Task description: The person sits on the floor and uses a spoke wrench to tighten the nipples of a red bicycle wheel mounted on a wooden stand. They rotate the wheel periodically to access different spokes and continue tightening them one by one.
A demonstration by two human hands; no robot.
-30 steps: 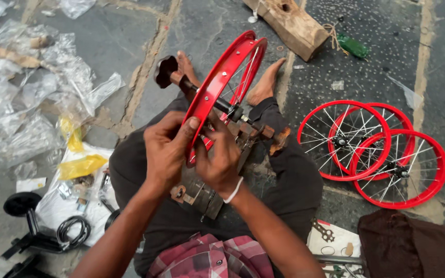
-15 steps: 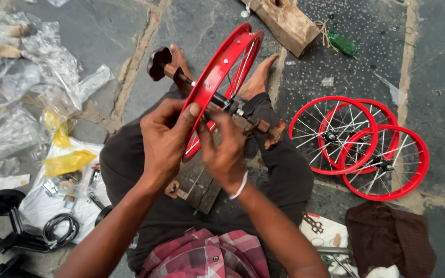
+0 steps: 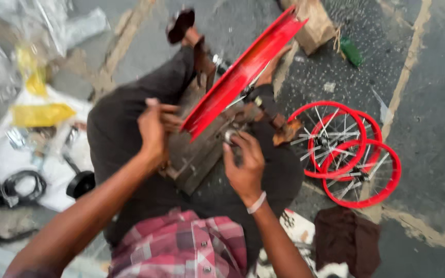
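A red bicycle wheel rim point(image 3: 243, 72) stands tilted on a worn wooden and metal stand point(image 3: 202, 152) that rests on my lap. My left hand point(image 3: 153, 131) sits at the rim's near left edge, fingers curled; blur hides whether it grips anything. My right hand point(image 3: 243, 162) rests on the stand just under the hub, fingers bent around a small metal part. A white band is on my right wrist.
Three finished red spoked wheels point(image 3: 348, 149) lie stacked on the stone floor at right. A dark brown cloth point(image 3: 346, 239) lies below them. Plastic bags, yellow packets point(image 3: 39, 113) and black parts point(image 3: 81, 183) litter the left. A wooden block point(image 3: 312, 23) lies ahead.
My hands have come apart: the left drew back to the rim's left edge, the right dropped down onto the stand. The view shifted and blurred.
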